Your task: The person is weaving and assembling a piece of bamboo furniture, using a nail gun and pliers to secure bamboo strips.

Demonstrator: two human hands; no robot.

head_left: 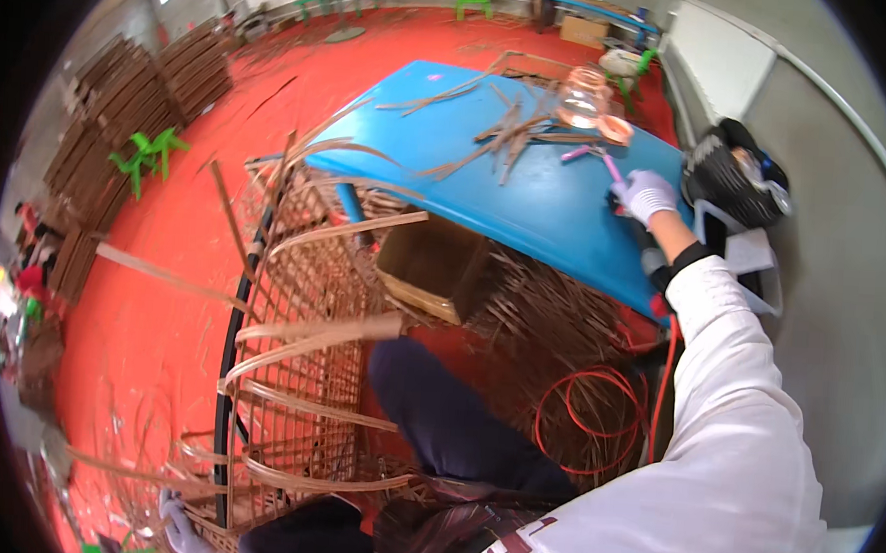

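Note:
My right hand (650, 192), in a pale glove with a striped cuff, reaches to the right end of the blue table. Its fingers are closed round a black hand tool (650, 259) with red parts and an orange-red hose. Beside the fingers lies a purple-handled cutting tool (609, 167), its exact kind unclear. At the lower left is my left hand (184, 531), also gloved. Its fingers curl by the edge of a half-woven wicker frame (314, 260); whatever they grip is hidden. Loose brown strips (330, 333) bend out of the black-edged frame, which leans by my knees.
The blue table (547, 207) bears a clear jar (581, 98), an orange tape roll (615, 130) and cut strips (511, 135). Under it stand a cardboard box (429, 266) and a strip pile. A coiled hose (591, 419) lies near my leg. A black bag (734, 177) sits by the wall.

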